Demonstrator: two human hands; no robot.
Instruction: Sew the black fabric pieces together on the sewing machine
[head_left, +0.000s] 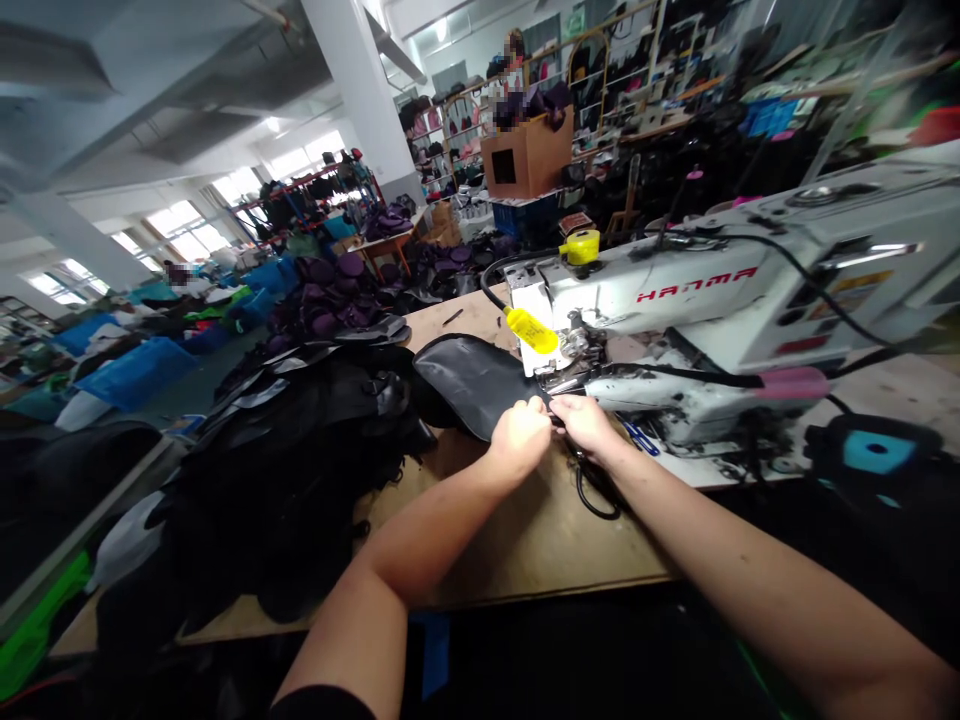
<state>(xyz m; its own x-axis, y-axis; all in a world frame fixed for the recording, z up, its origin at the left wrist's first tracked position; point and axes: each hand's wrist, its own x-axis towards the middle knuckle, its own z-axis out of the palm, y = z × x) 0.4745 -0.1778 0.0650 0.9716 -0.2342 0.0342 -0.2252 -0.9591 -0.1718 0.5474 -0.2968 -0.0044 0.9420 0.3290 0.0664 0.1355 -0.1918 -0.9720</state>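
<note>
Both my hands pinch the near edge of a black coated-fabric panel (pixel 469 382), which lies flat on the wooden work table (pixel 525 540). My left hand (pixel 520 437) holds the panel's lower right part. Just to its right, my right hand (pixel 586 422) grips the same edge close to the presser foot (pixel 576 335) of a white HANMA industrial sewing machine (pixel 675 300). A black looped handle, possibly of scissors (pixel 596 495), lies under my right wrist. A large heap of black fabric pieces (pixel 285 470) rises left of my left arm.
A small blue-handled tool (pixel 641 437) lies beside the machine base. A yellow spool (pixel 581 246) sits on the machine. Purple pieces (pixel 330 300), blue bins (pixel 135 372), a cardboard box (pixel 525 155), stocked shelves and a person (pixel 514 70) stand beyond the table.
</note>
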